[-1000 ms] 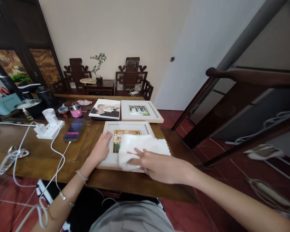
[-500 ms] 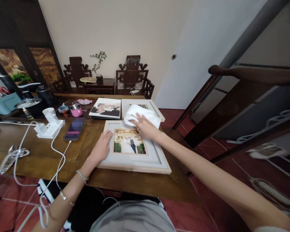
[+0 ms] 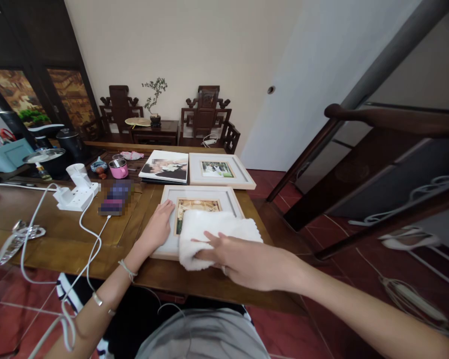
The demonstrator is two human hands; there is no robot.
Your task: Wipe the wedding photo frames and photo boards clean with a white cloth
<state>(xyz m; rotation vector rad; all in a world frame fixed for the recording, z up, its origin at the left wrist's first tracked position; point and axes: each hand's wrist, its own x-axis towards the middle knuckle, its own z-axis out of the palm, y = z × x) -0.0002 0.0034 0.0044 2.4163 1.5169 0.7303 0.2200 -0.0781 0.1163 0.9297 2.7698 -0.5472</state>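
A light-wood picture frame (image 3: 232, 194) lies face up at the table's front edge, a photo (image 3: 194, 205) inside its pale mat. My left hand (image 3: 160, 224) rests on the left side of this frame with its fingers stretched out flat. My right hand (image 3: 239, 259) grips a folded white towel (image 3: 209, 224) at the frame's near right part. The towel covers much of the photo and the near right corner. Behind it lies a second picture frame (image 3: 243, 174), its small photo uncovered. A white photo panel (image 3: 164, 167) sits to that frame's left.
On the table (image 3: 134, 264) to the left are a phone (image 3: 115, 198), a white power strip (image 3: 77, 197) with cables, a pink cup (image 3: 118, 167) and a shiny hair clip (image 3: 18, 242). A dark wooden chair (image 3: 344, 164) stands at the right.
My right hand has pulled the towel from the far edge of the near frame toward me, over its photo. The rear frame's photo now shows fully. My left hand has stayed in place.
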